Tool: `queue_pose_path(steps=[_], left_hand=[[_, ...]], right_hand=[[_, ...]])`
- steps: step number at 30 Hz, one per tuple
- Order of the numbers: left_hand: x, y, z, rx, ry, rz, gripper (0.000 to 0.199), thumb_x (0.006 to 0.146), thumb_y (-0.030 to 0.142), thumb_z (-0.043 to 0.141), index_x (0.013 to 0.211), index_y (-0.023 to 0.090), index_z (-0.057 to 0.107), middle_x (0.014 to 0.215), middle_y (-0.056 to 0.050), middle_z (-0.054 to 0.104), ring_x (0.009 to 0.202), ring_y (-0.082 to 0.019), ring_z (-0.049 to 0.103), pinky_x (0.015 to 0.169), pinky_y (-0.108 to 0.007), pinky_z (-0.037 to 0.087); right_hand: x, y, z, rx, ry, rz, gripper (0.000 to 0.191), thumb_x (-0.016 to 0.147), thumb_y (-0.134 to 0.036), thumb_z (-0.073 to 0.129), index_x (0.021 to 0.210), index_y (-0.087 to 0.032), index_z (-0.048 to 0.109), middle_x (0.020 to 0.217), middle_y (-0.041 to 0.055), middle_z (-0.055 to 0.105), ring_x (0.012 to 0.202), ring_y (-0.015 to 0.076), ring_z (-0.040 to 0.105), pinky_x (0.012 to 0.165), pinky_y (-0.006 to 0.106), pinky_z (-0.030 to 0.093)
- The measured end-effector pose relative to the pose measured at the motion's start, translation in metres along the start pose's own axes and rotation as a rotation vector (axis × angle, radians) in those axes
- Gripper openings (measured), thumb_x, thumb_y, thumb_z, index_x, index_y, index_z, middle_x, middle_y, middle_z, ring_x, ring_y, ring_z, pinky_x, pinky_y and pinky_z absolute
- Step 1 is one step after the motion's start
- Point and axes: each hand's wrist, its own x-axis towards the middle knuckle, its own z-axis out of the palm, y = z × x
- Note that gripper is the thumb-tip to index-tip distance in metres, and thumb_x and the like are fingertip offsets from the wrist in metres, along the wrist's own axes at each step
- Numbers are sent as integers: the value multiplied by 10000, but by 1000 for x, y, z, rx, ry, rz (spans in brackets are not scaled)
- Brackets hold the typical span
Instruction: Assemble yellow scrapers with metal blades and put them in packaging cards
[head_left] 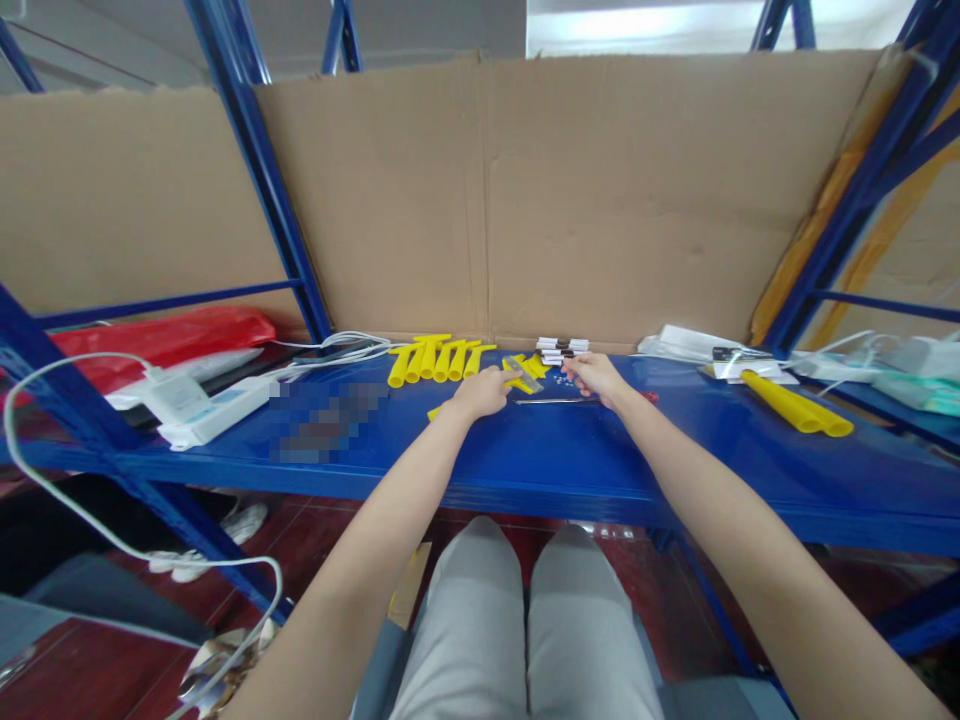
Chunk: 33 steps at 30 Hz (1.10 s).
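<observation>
My left hand (482, 394) is closed on a yellow scraper (512, 384) whose flat, greyish head (528, 376) sticks out to the right of the fingers. My right hand (598, 378) is pinched just above the blue shelf, and whatever its fingertips hold is too small to make out. Small white bits (561, 379) are scattered beside those fingertips. Below them lies a screwdriver (555, 401) with a thin metal shaft, its red handle partly behind my right wrist. Behind the hands are more yellow pieces (535, 364) and a stack of small white and black pieces (561, 346).
Several yellow T-shaped scrapers (437, 360) line up at the back left. A white power strip (217, 410) with cables lies farther left, near a red bag (172, 340). Two yellow tubes (799, 405) lie on the right. Cardboard (600, 200) walls off the back of the blue shelf (540, 465).
</observation>
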Motion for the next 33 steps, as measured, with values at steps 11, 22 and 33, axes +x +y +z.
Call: queue_pose_path(steps=[11,22,33], left_hand=[[-2,-1,-5,-1,-85,26,467,937,219,445,1376,340,550,1340,-29,618,1221,-233,574,1012,-308,438],[-4,1,-8,-52,-91,8,462,941,212,432,1366,339,561,1406,7,569,1267,-216,545,1039,-291,415],[-3,0,-6,-32,-62,16,461,939,220,438,1370,331,558,1371,-22,597,1247,-229,558,1030,-316,429]], right_hand=[[19,20,-25,-698,-385,-285,107,766,-217,647,815,-157,721,875,46,749,791,165,661,721,232,489],[15,17,-61,-705,-315,-392,264,789,-381,590,846,-161,725,913,72,742,858,217,658,812,309,498],[4,40,-83,-604,-421,-377,349,677,-496,662,841,-188,666,885,78,715,806,219,644,754,333,506]])
